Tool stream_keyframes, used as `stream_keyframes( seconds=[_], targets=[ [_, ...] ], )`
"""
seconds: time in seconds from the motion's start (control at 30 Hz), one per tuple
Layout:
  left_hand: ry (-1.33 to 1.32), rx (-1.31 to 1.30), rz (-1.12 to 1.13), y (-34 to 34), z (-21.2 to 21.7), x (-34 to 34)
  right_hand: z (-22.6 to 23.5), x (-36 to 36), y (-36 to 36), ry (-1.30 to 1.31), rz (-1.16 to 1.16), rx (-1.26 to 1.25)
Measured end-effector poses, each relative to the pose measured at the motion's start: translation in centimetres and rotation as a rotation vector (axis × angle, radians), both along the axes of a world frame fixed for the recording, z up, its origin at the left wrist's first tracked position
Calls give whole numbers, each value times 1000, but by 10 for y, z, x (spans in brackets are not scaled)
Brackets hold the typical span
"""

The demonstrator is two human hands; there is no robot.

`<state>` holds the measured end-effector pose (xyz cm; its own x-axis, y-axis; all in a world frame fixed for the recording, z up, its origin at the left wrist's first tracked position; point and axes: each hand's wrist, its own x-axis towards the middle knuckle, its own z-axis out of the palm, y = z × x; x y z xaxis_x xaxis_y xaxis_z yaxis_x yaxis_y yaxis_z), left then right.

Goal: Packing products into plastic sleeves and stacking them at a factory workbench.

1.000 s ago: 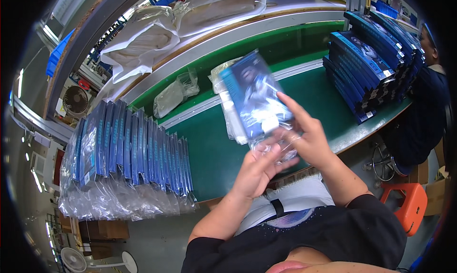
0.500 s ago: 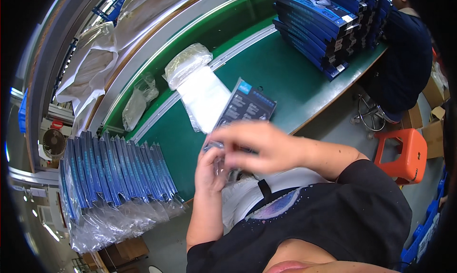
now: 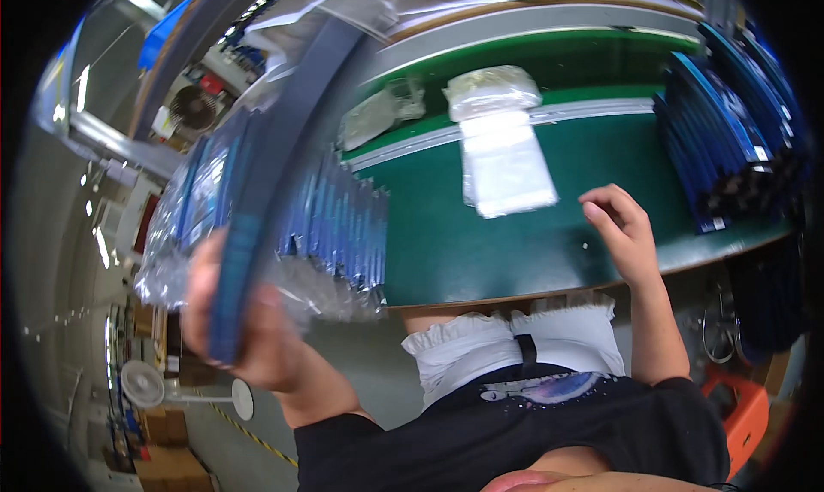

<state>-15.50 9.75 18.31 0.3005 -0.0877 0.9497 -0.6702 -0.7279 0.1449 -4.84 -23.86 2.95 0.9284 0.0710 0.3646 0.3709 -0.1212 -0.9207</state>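
Observation:
My left hand [image 3: 273,342], smeared by motion, grips the lower end of a flat dark blue box [image 3: 287,131]. The box stands on edge, tilted, in front of a row of blue boxes in clear plastic [image 3: 343,226] at the left end of the table. Whether the held box has a plastic wrapping I cannot tell. Over the right part of the table hovers my right hand [image 3: 629,234], fingers loosely bent and thumb apart, holding nothing. A pile of clear plastic bags [image 3: 511,166] lies between the hands, towards the back.
Blue boxes without visible wrapping [image 3: 712,140] stand at the right end of the green table [image 3: 601,161]. Crumpled plastic [image 3: 369,118] lies at the back ledge. An orange stool [image 3: 747,428] is on the floor at right, a white fan [image 3: 144,384] at left.
My hands, formerly together at the dark box before my body, have parted. The left has swung the box up and left; the right has drawn away to the right. The view has turned left.

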Motion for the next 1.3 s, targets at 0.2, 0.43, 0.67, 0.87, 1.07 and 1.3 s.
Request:
stream_keyframes(
  seconds=[0.2, 0.43, 0.67, 0.87, 1.07, 1.3],
  targets=[
    [50, -9, 470, 13, 55, 3, -17, -3, 4, 152, 95, 48],
    [61, 345, 810, 56, 45, 38, -19, -2, 2, 186, 113, 29],
    [41, 216, 880, 56, 43, 54, -16, -1, -2, 159, 84, 4],
    [-262, 169, 846, 14, 29, 41, -2, 2, 4, 92, 85, 41],
    [-483, 290, 844, 31, -29, 28, 53, 37, 93, -1, 558, 48],
    [-307, 153, 779, 46, -57, 48, 100, 121, 269, -73, 793, 250]
  ],
)
